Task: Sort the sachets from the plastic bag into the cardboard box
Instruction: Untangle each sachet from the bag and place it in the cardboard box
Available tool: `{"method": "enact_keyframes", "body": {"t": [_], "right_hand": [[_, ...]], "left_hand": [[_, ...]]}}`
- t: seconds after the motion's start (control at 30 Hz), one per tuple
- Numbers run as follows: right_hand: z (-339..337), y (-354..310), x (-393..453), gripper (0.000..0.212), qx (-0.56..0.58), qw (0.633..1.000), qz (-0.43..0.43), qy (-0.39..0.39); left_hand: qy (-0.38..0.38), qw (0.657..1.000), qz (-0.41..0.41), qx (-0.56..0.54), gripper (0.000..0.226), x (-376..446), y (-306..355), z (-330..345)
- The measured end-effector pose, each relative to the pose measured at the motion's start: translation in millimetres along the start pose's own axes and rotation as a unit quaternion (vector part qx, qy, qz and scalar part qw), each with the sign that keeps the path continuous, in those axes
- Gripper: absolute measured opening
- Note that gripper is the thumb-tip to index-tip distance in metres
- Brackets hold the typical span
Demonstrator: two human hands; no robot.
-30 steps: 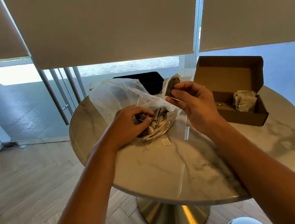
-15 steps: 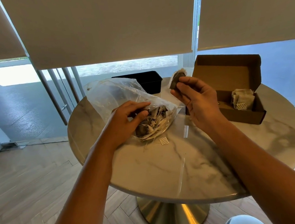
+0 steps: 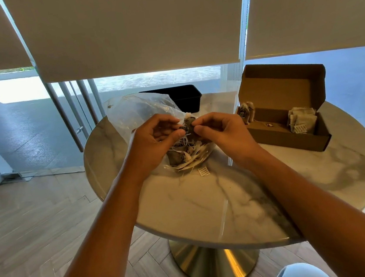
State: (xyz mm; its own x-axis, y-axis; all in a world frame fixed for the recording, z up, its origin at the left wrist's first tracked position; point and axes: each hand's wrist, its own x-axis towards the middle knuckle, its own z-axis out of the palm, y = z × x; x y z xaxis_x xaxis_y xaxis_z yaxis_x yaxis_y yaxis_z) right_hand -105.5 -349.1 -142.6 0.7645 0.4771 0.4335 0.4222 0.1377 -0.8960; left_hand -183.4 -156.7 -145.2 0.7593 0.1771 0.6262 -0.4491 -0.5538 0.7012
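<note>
Backlit window glare, wide-angle edge distortion

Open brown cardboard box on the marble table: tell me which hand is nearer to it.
Right. The right hand is just left of the open brown cardboard box, pinching a dark sachet. The left hand pinches it too, farther left over the clear plastic bag.

Both hands [image 3: 154,139] [image 3: 219,131] pinch sachet [image 3: 189,124] over plastic bag [image 3: 137,111]; cardboard box [image 3: 290,130] right
</note>
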Motion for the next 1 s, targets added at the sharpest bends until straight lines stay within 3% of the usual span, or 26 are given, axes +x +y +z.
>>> {"method": "enact_keyframes", "body": {"t": [0.1, 0.23, 0.53, 0.67, 0.87, 1.0], "right_hand": [[1.0, -2.2, -0.1, 0.018, -0.008, 1.000, -0.002, 0.002], [-2.2, -2.0, 2.7, 0.019, -0.024, 0.998, -0.008, 0.064], [-2.8, -4.6, 2.0, 0.015, 0.000, 0.998, -0.050, 0.048], [-6.1, -5.0, 3.6, 0.016, 0.054, 0.995, -0.058, 0.061], [-18.4, -5.3, 8.9, 0.018, 0.161, 0.976, -0.036, 0.141], [-22.6, -4.0, 10.6, 0.020, 0.160, 0.972, -0.018, 0.172]], "left_hand": [[0.007, 1.000, 0.012, 0.010, 0.027, -0.7, 0.3, -0.1], [0.017, 0.997, 0.061, 0.031, 0.017, -0.7, -0.1, -3.7], [-0.067, 0.992, -0.028, 0.098, 0.024, -0.5, -4.1, 4.8], [-0.119, 0.975, 0.003, 0.190, 0.025, 2.0, -9.1, 5.8], [-0.113, 0.986, -0.012, 0.122, 0.018, -1.0, -8.3, -0.9], [-0.106, 0.989, -0.009, 0.100, 0.019, -1.6, -3.7, -0.7]]}}
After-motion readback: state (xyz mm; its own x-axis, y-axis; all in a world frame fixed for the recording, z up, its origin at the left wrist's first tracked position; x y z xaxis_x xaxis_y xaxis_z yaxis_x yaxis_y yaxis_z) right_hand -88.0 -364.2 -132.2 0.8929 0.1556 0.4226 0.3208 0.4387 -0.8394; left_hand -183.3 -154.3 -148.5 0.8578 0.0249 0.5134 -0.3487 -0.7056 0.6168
